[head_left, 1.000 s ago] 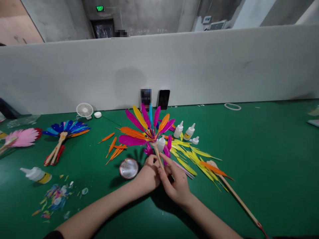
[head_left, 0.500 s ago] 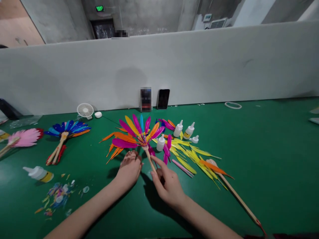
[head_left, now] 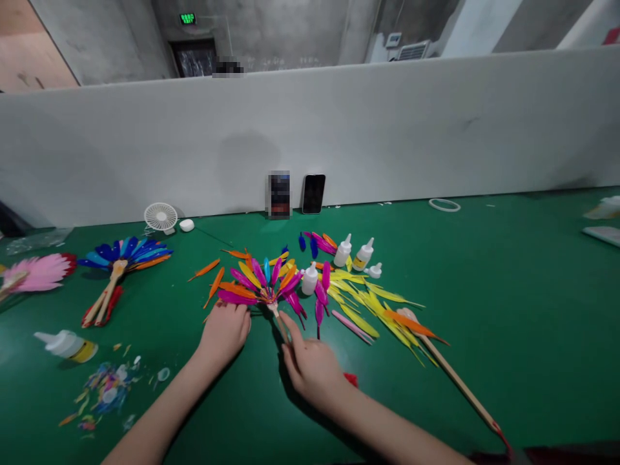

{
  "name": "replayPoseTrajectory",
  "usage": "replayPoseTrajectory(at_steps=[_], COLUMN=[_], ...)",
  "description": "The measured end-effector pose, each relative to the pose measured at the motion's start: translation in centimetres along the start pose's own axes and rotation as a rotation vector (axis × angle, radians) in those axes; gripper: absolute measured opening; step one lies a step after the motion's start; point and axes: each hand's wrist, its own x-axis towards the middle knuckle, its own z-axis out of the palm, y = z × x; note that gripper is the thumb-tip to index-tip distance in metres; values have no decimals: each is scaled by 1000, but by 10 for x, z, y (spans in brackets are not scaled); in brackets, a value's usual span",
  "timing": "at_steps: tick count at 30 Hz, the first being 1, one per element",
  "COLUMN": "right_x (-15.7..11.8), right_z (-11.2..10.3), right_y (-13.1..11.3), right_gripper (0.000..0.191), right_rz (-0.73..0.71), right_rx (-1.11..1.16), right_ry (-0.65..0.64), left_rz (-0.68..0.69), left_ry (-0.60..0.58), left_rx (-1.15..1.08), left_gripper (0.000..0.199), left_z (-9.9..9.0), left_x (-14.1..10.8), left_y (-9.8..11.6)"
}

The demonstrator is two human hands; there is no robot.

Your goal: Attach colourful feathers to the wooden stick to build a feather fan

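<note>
My right hand [head_left: 312, 361] is closed around the wooden handle [head_left: 281, 326] of a feather fan, with thumb and index finger along it. Magenta, orange, yellow and blue feathers spread from the top of this fan [head_left: 266, 274]. My left hand [head_left: 225, 332] lies just left of the handle, below the fan's left magenta feather [head_left: 237, 296]. Its fingers are curled and the fingertips are hidden, so whatever they may pinch does not show. Loose orange feathers [head_left: 214, 286] lie beyond it. Magenta feathers [head_left: 321, 294] and a white glue bottle [head_left: 310, 279] are right of the fan.
Yellow feathers [head_left: 372, 300] and a long wooden stick [head_left: 460, 374] with an orange feather lie on the right. Two glue bottles [head_left: 343, 250] stand behind. To the left are a blue feather fan [head_left: 126, 252], a pink one [head_left: 39, 271], a tipped glue bottle [head_left: 68, 346] and scraps [head_left: 109, 387].
The fan has come down and nearer, its feathers lower over the table. My right hand moved down with it. My left hand shifted left, away from the handle.
</note>
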Motion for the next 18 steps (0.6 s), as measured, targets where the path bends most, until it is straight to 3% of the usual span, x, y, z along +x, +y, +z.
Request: replayPoseTrajectory(at_steps=[6,13,15,18], right_x=[4,6,6,5], right_z=[-6,-8,-7,-4], right_y=[0,-3,0,9], right_gripper=[52,41,32,18], right_rz=[104,136,121,29], right_rx=[-69,-91,-92,-55], right_ry=[-65,-86,-37,158], left_rz=[-25,-249,-294,-322], left_ry=[105,288,310,317], left_rx=[-60,-269,-351,-439], left_gripper=[26,32,28,21], left_z=[-4,-17,-19,-19], left_x=[3,1,2,3], left_y=[-19,-23,-20,-17])
